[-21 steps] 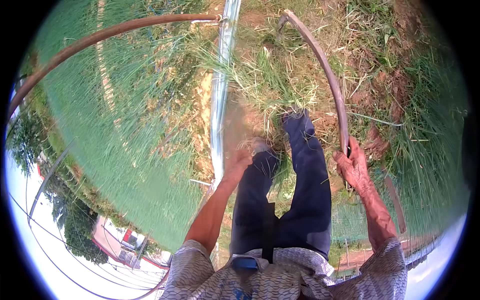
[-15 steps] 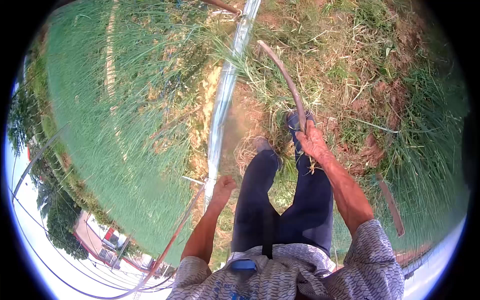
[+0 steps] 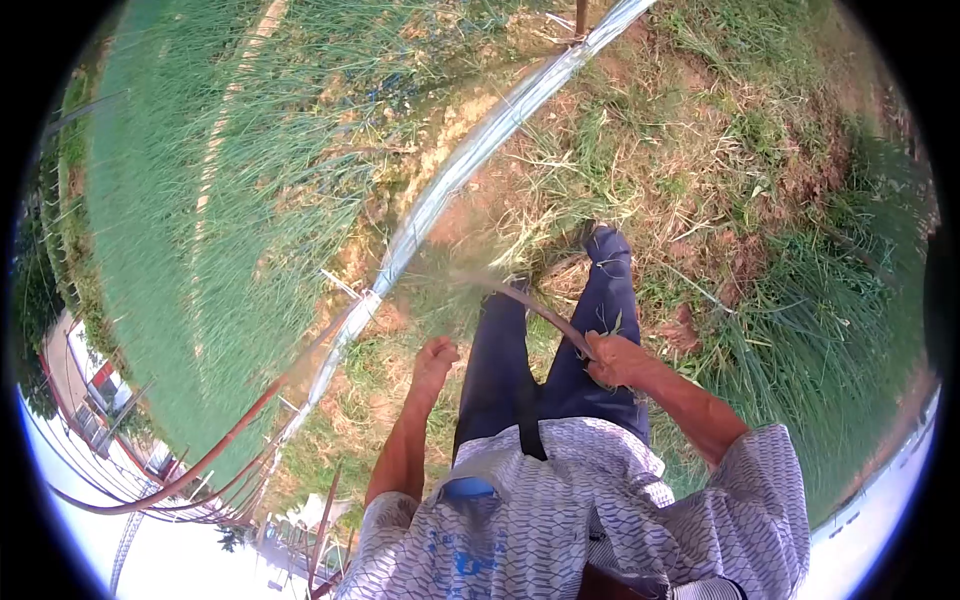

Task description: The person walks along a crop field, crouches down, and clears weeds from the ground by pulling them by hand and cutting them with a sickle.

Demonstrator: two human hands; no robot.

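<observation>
My right hand [image 3: 612, 360] is wrapped around the near end of a curved brown stick [image 3: 545, 312], in front of my thighs. Its far end reaches left past my legs and smears into a greenish blur, so what is at the tip cannot be made out. My left hand [image 3: 436, 362] is curled into a loose fist left of my legs, with nothing seen sticking out of it. Close beyond this hand runs a long strip of pale, shiny plastic sheeting [image 3: 455, 175].
Cut grass and straw [image 3: 690, 180] lie over the soil ahead. Tall green plants [image 3: 160, 200] fill the left side, and more grow at right [image 3: 800, 350]. A thin rusty pole [image 3: 240, 425] slants up to the plastic strip. Another post [image 3: 581, 18] stands at its far end.
The stick has swung from pointing ahead to pointing left, and my right hand has come back toward my body. My left hand stays curled. The view has turned.
</observation>
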